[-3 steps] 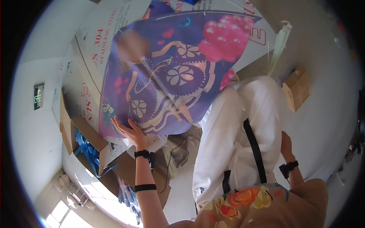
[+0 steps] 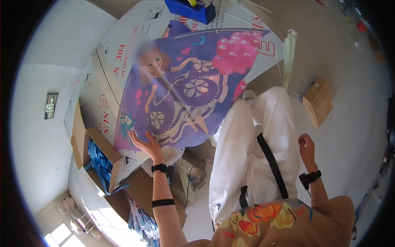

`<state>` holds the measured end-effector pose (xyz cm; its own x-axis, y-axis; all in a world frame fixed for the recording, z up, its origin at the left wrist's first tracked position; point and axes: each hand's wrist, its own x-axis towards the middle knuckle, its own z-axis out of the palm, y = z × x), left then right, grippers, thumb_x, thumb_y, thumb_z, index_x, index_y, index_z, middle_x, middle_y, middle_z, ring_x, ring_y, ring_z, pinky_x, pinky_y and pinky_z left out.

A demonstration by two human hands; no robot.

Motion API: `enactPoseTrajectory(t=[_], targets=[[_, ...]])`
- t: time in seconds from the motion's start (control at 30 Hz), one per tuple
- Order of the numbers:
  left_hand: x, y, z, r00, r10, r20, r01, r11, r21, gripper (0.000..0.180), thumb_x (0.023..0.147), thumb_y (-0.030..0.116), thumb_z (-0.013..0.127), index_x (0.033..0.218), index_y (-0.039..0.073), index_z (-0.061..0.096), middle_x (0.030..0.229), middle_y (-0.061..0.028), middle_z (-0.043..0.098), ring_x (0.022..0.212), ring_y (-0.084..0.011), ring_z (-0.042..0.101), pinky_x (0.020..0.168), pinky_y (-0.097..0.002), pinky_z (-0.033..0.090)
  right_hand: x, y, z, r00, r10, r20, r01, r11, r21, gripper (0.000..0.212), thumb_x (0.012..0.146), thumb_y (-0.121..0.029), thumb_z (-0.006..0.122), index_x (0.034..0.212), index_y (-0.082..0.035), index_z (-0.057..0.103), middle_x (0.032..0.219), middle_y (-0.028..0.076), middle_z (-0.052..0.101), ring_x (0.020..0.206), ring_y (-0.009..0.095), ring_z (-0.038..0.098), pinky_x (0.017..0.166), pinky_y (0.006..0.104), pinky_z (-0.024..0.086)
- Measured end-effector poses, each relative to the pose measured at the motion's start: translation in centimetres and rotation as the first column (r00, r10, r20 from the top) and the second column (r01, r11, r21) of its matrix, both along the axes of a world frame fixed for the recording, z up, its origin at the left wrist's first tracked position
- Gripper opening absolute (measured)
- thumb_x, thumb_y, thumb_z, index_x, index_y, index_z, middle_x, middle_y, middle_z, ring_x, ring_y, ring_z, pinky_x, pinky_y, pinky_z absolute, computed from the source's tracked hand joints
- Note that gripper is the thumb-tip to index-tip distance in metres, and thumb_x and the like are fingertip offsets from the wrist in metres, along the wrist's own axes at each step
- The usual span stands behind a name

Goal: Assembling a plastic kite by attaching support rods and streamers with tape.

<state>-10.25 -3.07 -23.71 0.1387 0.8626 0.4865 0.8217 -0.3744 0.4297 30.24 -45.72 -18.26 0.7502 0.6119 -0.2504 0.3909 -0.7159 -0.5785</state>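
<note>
A purple kite [image 2: 185, 101] printed with a doll in a gown and pink balloons lies across a white lettered board [image 2: 105, 78]. A thin rod [image 2: 175, 94] runs down its middle, and another rod [image 2: 222, 30] follows its far edge. My left hand [image 2: 147, 146] rests at the kite's near left edge, fingers spread, palm partly upturned. Beyond my right knee, apart from the kite, my right hand [image 2: 307, 149] hangs with curled fingers; whatever may be inside them is hidden.
A blue tape dispenser [image 2: 192, 10] stands at the far edge. Pale strips [image 2: 289, 53] stand in a bundle right of the board. A brown paper box [image 2: 318, 101] is farther right. At left, an open carton [image 2: 110, 160] holds blue straps [image 2: 98, 161]. My white-trousered legs [image 2: 251, 144] border the kite.
The view has shifted, bringing the tape dispenser more fully in. My right hand has come out from behind my knee. My left hand stays at the kite's edge.
</note>
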Motion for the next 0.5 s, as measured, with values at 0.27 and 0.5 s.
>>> enactPoseTrajectory(t=[0.27, 0.5], targets=[[4.6, -13.9, -0.1, 0.792, 0.332, 0.512, 0.321, 0.488, -0.812, 0.037, 0.093, 0.035, 0.068, 0.109, 0.002, 0.062, 0.1, -0.0059, 0.065, 0.092, -0.0148, 0.061, 0.079, -0.027, 0.048, -6.3, 3.7, 7.3, 0.959, 0.131, 0.25, -0.253, 0.791, 0.558, 0.016, 0.076, 0.014, 0.047, 0.081, 0.0, 0.053, 0.077, 0.011, 0.056, 0.067, 0.024, 0.057, 0.063, 0.0317, 0.046], [4.7, -13.3, -2.7, 0.442, 0.567, 0.695, 0.619, 0.367, -0.694, 0.051, 0.091, 0.033, 0.07, 0.129, 0.002, 0.055, 0.124, -0.0099, 0.062, 0.12, -0.0233, 0.057, 0.089, -0.0344, 0.049, -10.1, 4.7, 9.6, 0.88, 0.343, 0.327, -0.472, 0.701, 0.535, 0.017, 0.076, 0.014, 0.05, 0.082, -0.001, 0.055, 0.076, 0.011, 0.057, 0.07, 0.03, 0.059, 0.064, 0.0348, 0.048]])
